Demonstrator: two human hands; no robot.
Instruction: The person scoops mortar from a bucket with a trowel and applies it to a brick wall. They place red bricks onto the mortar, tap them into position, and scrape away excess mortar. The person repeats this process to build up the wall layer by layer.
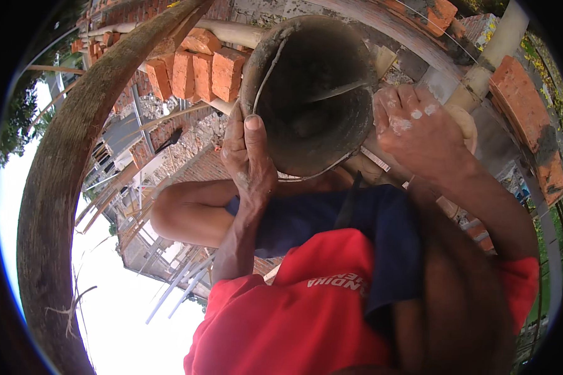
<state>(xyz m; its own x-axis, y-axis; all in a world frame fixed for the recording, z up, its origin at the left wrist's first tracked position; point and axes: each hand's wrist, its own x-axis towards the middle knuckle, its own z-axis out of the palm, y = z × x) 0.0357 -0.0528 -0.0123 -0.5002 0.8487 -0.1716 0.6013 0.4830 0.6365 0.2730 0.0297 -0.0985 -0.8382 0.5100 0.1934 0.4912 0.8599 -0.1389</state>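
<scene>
A round, mortar-stained bucket is tilted toward me, its dark inside in view and its wire handle lying along the rim. My left hand grips the bucket's left side, thumb on the outside near the rim. At the right rim, my right hand is closed, with grey mortar smears on the knuckles. From it the thin blade of a trowel reaches into the bucket. The trowel's handle is hidden in my fist. What lies at the bottom of the bucket is too dark to make out.
Several orange bricks stand in a row left of the bucket. Bricks with mortar lie at the far right beside a bamboo pole. A thick wooden post rises on the left. Rubble and a brick wall show far below.
</scene>
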